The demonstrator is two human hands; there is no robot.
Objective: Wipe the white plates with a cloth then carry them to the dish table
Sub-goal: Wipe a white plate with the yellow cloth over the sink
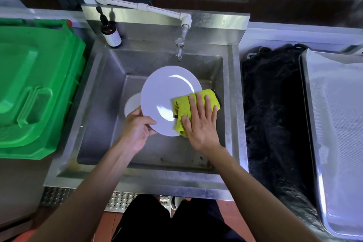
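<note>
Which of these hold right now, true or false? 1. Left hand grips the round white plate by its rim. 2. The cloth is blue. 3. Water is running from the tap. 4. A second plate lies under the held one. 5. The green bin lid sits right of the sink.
1. True: the left hand grips the round white plate at its rim.
2. False: the right hand presses a yellow-green cloth flat on the plate.
3. False: no stream shows below the metal tap.
4. True: a second white plate peeks out beneath.
5. False: the green plastic bin lid is left of the steel sink.
</note>
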